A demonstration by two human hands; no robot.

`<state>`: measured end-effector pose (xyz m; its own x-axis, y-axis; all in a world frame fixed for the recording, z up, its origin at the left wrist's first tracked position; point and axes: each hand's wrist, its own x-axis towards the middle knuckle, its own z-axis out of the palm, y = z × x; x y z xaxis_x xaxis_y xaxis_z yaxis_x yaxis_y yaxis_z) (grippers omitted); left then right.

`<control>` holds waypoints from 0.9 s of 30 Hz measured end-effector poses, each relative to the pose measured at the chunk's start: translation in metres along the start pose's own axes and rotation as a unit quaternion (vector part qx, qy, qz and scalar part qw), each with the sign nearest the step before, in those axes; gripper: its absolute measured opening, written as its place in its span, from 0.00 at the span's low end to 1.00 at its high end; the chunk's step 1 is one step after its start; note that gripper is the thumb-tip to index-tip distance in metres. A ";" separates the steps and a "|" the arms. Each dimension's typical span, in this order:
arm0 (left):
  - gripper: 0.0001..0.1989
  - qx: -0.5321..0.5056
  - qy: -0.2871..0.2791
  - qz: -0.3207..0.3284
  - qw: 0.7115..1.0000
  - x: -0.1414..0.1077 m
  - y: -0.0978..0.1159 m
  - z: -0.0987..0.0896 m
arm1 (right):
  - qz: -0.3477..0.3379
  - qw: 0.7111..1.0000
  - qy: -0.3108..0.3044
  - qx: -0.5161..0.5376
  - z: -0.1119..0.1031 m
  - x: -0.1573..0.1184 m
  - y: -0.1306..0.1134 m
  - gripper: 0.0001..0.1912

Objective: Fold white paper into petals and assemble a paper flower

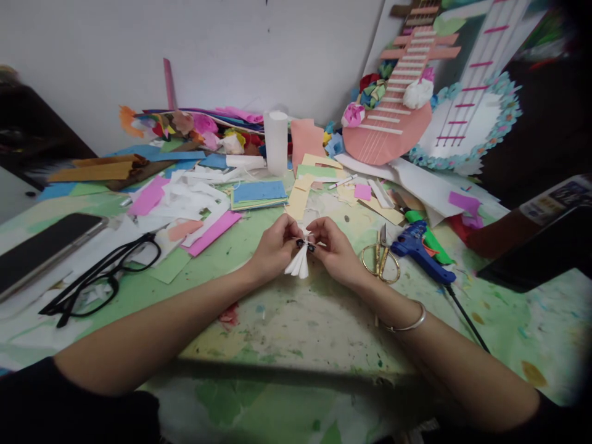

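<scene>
Between my two hands is a small piece of folded white paper point(298, 264), pinched at its top and fanning out in pleats below. My left hand point(276, 243) grips it from the left with thumb and fingers together. From the other side my right hand point(333, 246) pinches the same spot, the fingertips of both hands nearly meeting. A thin white strand or strip seems to cross the pinched part, too small to make out. Gold-handled scissors point(382, 262) lie just right of my right hand, and a blue glue gun point(420, 250) rests beyond them.
Black glasses point(113, 277) and a phone point(46, 246) lie at left. White scraps point(185, 197) and blue paper sheets point(259, 192) are spread behind my hands. A white roll point(276, 145) stands near the wall. Paper instruments, one pink point(388, 132), lean at back right. A dark device point(539, 246) stands at right.
</scene>
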<state>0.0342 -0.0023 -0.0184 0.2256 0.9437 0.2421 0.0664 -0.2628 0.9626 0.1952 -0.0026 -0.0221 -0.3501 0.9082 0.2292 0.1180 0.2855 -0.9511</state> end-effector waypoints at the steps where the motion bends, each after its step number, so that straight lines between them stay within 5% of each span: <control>1: 0.10 -0.011 -0.001 -0.005 1.000 0.000 0.001 0.001 | 0.002 1.000 0.000 0.008 0.001 0.000 0.000 0.15; 14: 0.13 -0.042 -0.008 -0.002 0.999 0.001 0.002 0.002 | -0.012 1.000 -0.008 0.005 0.002 -0.002 -0.002 0.15; 27: 0.04 0.058 0.030 0.065 0.996 0.003 -0.002 -0.002 | -0.019 0.993 0.097 -0.061 0.003 -0.001 -0.009 0.08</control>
<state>0.0324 0.0013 -0.0195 0.1817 0.9092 0.3746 0.1534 -0.4024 0.9025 0.1920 -0.0073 -0.0146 -0.1721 0.9349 0.3105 0.2248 0.3441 -0.9116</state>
